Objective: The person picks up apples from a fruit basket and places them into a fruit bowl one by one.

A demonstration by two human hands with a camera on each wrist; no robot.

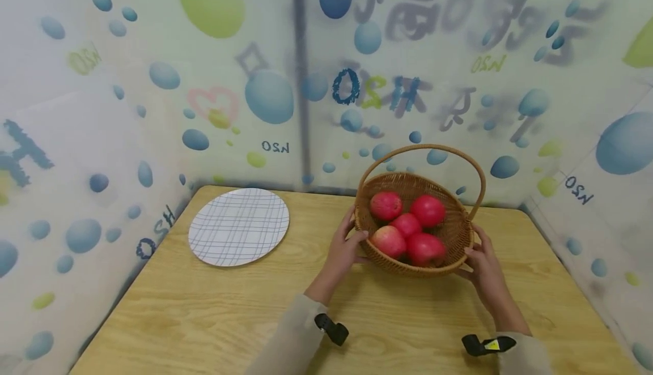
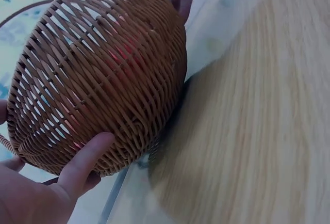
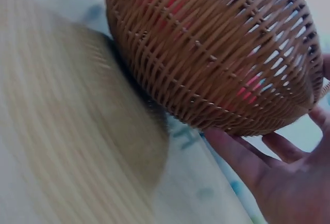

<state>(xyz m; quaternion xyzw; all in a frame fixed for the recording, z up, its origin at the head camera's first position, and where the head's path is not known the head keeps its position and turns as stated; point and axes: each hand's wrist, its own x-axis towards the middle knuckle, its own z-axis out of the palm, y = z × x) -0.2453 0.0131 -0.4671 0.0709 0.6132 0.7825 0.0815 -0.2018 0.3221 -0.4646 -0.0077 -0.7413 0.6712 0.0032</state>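
A brown wicker basket (image 1: 408, 180) with an arched handle (image 1: 423, 146) is at the right of the table in the head view, its opening tipped toward me. Several red apples (image 1: 427, 211) lie inside. My left hand (image 1: 348, 244) grips the basket's left side, thumb near the rim. On the opposite side, my right hand (image 1: 486, 267) holds it the same way. Both wrist views show the woven outside (image 2: 98, 74) and bits of red through the gaps. Whether the basket's base touches the table cannot be told.
A white plate (image 1: 240, 228) with thin crossing lines lies at the table's back left. The wooden table (image 1: 214, 312) meets patterned walls (image 1: 265, 41) at the back and stands close to side walls. A black strap device (image 1: 331, 328) sits on each wrist.
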